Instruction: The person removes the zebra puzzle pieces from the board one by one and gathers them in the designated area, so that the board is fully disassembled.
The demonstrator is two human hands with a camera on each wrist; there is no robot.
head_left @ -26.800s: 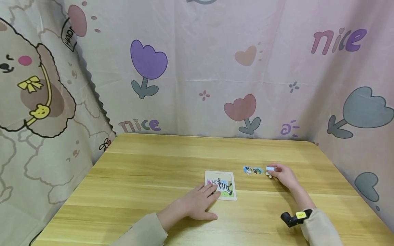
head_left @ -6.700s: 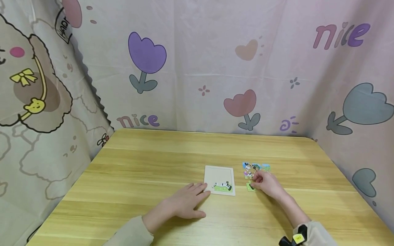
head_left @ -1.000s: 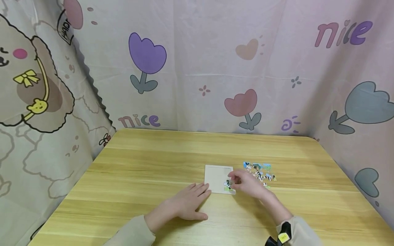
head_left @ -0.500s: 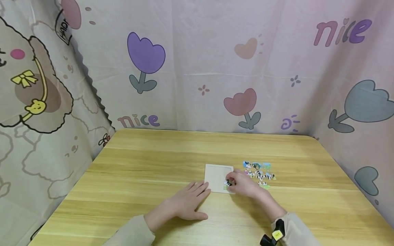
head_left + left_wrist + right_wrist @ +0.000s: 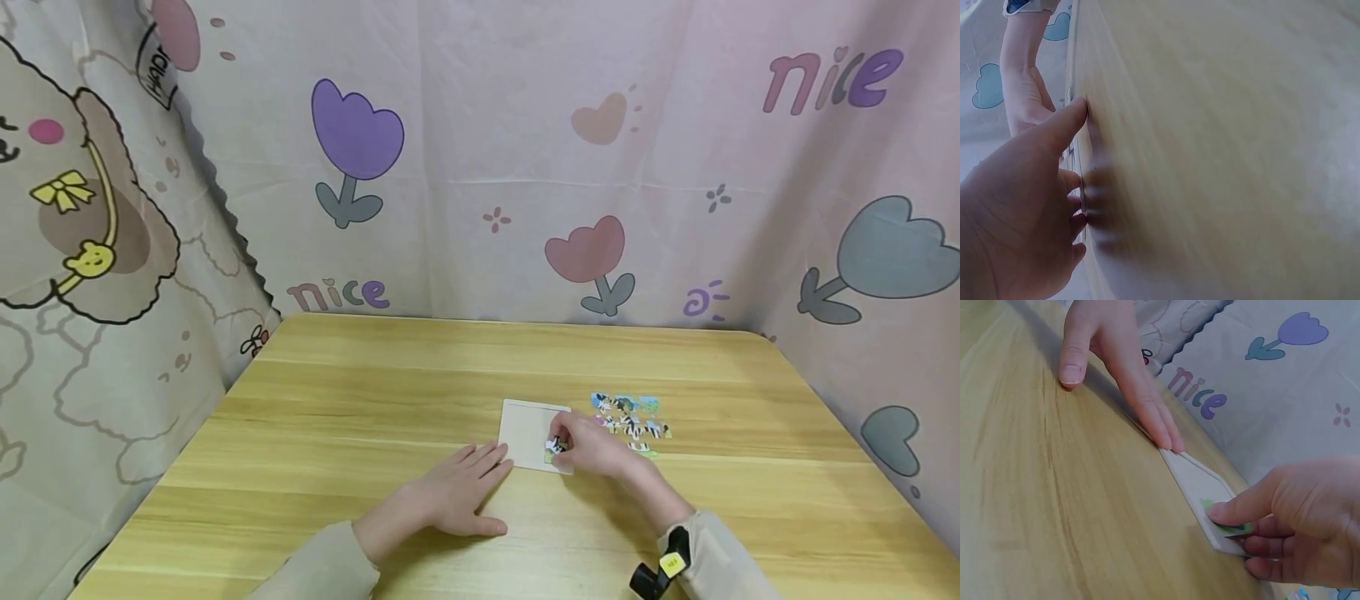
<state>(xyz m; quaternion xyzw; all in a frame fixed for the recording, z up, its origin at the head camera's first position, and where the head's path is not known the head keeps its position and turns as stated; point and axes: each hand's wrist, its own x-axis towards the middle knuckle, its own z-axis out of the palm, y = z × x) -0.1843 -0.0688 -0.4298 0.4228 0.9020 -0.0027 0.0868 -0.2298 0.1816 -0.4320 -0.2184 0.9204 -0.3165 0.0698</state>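
A thin white puzzle board [image 5: 521, 425] lies on the table. My left hand [image 5: 461, 493] rests palm down with fingers spread, its fingertips at the board's left edge; the left wrist view shows the same hand [image 5: 1019, 212] from the side, thumb out. At the board's near right corner my right hand [image 5: 597, 448] pinches a puzzle piece [image 5: 555, 447] with black, white and green print. In the right wrist view, the thumb lies on top of this piece [image 5: 1235, 527], which is tilted up off the board. Several puzzle pieces [image 5: 633, 427] with zebra print lie in rows to the right.
The wooden table [image 5: 360, 392] runs back to a printed curtain [image 5: 480, 167], with more curtain on both sides. A black band with a yellow label [image 5: 672, 564] sits on the right wrist.
Long ago a zebra picture covered much of the board; its pieces now lie in rows at right. Over the last second my right hand closed in on the piece at the board's near right corner.
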